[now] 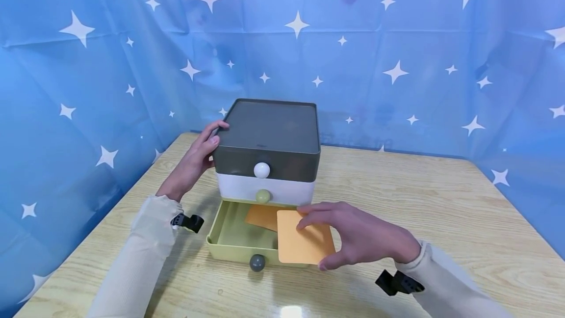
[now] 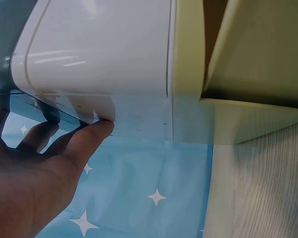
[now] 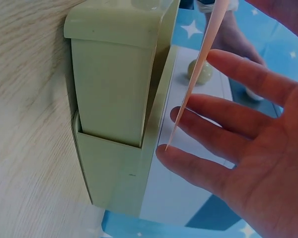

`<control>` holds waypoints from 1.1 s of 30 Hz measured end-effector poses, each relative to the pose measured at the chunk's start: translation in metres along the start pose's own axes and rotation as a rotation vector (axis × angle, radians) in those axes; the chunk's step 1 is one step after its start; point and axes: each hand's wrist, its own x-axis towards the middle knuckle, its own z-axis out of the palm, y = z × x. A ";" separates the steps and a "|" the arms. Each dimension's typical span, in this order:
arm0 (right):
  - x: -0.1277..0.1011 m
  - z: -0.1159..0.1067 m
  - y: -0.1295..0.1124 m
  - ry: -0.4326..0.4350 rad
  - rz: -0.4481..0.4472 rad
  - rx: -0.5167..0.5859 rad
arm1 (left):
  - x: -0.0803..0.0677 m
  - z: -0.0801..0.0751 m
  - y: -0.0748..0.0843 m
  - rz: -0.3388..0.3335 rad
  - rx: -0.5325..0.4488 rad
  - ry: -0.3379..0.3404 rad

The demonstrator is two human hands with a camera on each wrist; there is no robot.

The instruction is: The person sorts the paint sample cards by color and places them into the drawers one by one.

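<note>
A small desktop drawer unit [image 1: 269, 126] has a dark grey top tier, a white middle tier and a green bottom drawer [image 1: 234, 232] pulled out. My left hand [image 1: 194, 161] rests against the unit's left side, fingertips touching its wall in the left wrist view. Over the drawer's right part, my right hand [image 1: 355, 232] pinches a thin orange square card [image 1: 304, 239] by its edges. In the right wrist view that card [image 3: 201, 62] is seen nearly edge-on, between thumb and fingers. Another orange piece [image 1: 259, 216] lies inside the drawer, partly covered by the held card.
The unit stands on a light wood-grain table [image 1: 397, 195]. Round knobs mark the drawers: a white knob [image 1: 262, 170], a green knob [image 1: 263, 196] and a dark grey knob [image 1: 257, 262]. Behind hangs a blue star-patterned cloth [image 1: 282, 53].
</note>
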 end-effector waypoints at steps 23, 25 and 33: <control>0.035 0.010 -0.005 -0.055 -0.005 0.010 | -0.001 -0.001 -0.001 -0.002 -0.007 -0.001; 0.037 0.012 -0.005 -0.057 -0.003 0.012 | -0.001 0.000 -0.001 -0.002 -0.009 -0.003; 0.042 0.018 -0.003 -0.048 -0.001 -0.019 | -0.001 0.001 -0.001 0.007 -0.020 -0.007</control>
